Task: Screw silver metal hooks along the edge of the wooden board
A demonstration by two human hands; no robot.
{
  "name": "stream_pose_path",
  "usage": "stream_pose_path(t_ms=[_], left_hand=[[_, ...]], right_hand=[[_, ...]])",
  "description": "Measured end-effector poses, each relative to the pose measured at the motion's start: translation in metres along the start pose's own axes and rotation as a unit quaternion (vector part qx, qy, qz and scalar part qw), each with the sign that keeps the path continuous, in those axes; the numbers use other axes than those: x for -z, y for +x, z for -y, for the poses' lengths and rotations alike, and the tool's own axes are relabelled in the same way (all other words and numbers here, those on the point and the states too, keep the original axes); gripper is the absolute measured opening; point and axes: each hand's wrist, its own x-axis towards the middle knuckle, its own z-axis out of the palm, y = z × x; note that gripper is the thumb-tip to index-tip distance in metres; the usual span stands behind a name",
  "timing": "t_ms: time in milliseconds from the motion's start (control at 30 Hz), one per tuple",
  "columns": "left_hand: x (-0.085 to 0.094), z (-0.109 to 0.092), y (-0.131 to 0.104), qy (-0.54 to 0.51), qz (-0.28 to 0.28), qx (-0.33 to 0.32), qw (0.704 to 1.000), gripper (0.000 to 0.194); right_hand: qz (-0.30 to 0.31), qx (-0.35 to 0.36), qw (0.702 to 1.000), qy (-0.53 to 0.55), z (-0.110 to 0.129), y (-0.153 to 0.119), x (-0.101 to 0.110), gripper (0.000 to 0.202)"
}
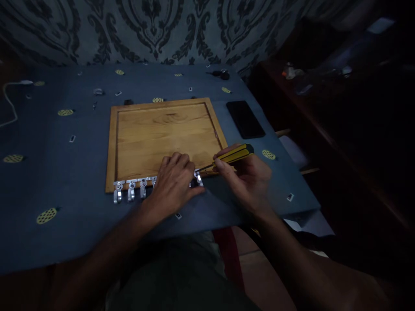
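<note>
A wooden framed board (162,138) lies on the blue patterned cloth. Along its near edge sits a row of shiny metal hooks (131,190), several at the left and one (198,178) by my left thumb. My left hand (173,181) rests over the near edge, covering part of the row, its thumb apart from the fingers; whether it pinches anything under the palm is hidden. In my right hand (243,177) is a yellow and black screwdriver (233,154), gripped by the handle, its tip at the top of the rightmost hook.
A black phone (245,119) lies right of the board. Behind are a dark key-like object (222,74) and a small metal piece (98,91). A white cable (11,103) runs at the far left. Dark wooden furniture (311,112) stands beyond the table's right edge.
</note>
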Motion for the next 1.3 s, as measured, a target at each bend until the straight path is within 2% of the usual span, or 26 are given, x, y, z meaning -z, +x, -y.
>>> stream_pose_path(t_ms=[333, 533, 733, 1100, 1300], left_hand=[[0.0004, 0.0005, 0.0001, 0.007, 0.007, 0.001, 1.000, 0.042], [0.0005, 0.0007, -0.0009, 0.015, -0.003, -0.008, 1.000, 0.042], [-0.0004, 0.0009, -0.0021, 0.008, -0.009, -0.008, 1.000, 0.040], [0.0020, -0.0001, -0.0007, 0.003, 0.010, 0.001, 1.000, 0.043], [-0.0013, 0.0009, -0.0011, 0.012, -0.004, -0.004, 1.000, 0.042]], right_hand=[[0.015, 0.071, 0.995, -0.066, 0.0036, 0.0083, 0.0031, 0.015], [0.020, 0.068, 0.994, -0.084, 0.0043, 0.0082, 0.0044, 0.014], [-0.019, 0.056, 0.997, -0.051, 0.0046, 0.0040, 0.0064, 0.006], [-0.001, 0.041, 0.999, -0.020, -0.0032, -0.0001, 0.0014, 0.004], [0.017, 0.056, 0.998, -0.036, 0.0010, 0.0028, 0.0017, 0.004]])
